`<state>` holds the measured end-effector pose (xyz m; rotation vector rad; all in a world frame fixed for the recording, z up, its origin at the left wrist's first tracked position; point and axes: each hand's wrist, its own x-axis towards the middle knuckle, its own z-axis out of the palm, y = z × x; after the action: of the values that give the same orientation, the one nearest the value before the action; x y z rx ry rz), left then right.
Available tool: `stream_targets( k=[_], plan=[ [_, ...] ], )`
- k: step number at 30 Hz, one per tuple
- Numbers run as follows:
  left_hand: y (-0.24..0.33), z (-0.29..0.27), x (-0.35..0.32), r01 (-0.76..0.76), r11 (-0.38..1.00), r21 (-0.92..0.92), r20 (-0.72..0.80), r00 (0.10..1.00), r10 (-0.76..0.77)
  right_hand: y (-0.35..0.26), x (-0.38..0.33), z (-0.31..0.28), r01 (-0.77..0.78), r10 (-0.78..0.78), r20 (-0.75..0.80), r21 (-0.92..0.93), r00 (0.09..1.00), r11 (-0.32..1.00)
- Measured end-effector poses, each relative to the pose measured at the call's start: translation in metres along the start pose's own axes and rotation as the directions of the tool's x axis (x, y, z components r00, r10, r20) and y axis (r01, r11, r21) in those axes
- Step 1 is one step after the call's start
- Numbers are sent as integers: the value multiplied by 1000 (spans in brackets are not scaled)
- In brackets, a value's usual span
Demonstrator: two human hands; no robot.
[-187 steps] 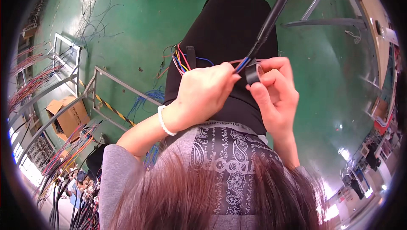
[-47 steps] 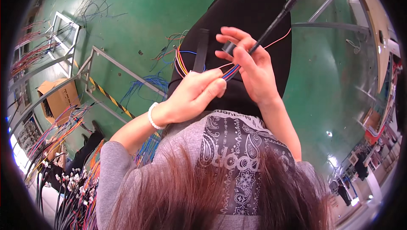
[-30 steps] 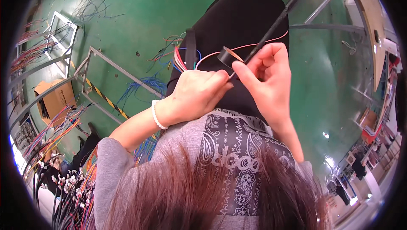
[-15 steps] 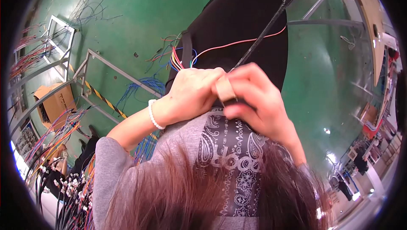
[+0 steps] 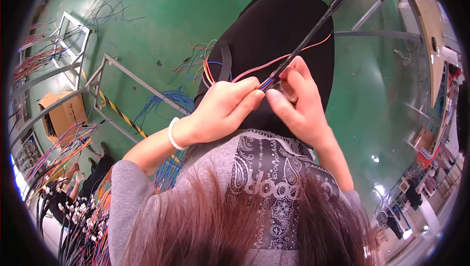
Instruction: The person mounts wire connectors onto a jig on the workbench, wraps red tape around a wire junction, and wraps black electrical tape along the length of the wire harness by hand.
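Observation:
My left hand (image 5: pixel 226 108) is closed, thumb and fingers pinching a bundle of thin coloured wires (image 5: pixel 267 84). From there the bundle runs up to the right as a black-wrapped wire harness (image 5: pixel 313 33). Loose red, yellow and blue wire ends (image 5: pixel 208 70) come out on the far side of my left hand, and one pink wire (image 5: pixel 264 64) curves across my black trousers. Curled around a roll of tape (image 5: pixel 288 91), my right hand (image 5: pixel 304 107) is just right of the pinched wires, its fingertips close to the harness. The roll is partly hidden by the fingers.
Grey metal frames (image 5: pixel 137 80) stand on the green floor at left, by a cardboard box (image 5: pixel 63 114) and hanging coloured wires (image 5: pixel 73 143). A blue wire bunch (image 5: pixel 169 102) lies near my left forearm. Another person (image 5: pixel 90 180) is at lower left. A wooden tabletop (image 5: pixel 428 26) edges the right.
My right hand has moved slightly right, away from my left hand, with the tape roll turned within its fingers. The coloured wires between my hands now show.

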<state>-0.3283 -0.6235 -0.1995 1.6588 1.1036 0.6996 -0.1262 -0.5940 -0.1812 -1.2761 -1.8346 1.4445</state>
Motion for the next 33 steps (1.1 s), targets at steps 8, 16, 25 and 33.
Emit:
stream_targets(
  k=[8, 16, 25, 33],
  plan=[
    [-17, -26, 4, 229, 842, -489, 134, 973, -187, 68, -2, -12, -125, -11, -315, -406, 949, 906],
    [-69, -60, 27, 321, 946, -40, 143, 939, -312, 0, 75, -98, 73, -239, -419, -375, 876, 924],
    [-65, -65, 47, 469, 871, 146, 101, 869, -484, -110, 477, -160, 210, -665, -308, -788, 681, 579],
    [-153, -57, 107, 368, 928, 53, 310, 878, -365, -11, 298, -299, 48, -675, -568, -748, 471, 662]
  ],
)
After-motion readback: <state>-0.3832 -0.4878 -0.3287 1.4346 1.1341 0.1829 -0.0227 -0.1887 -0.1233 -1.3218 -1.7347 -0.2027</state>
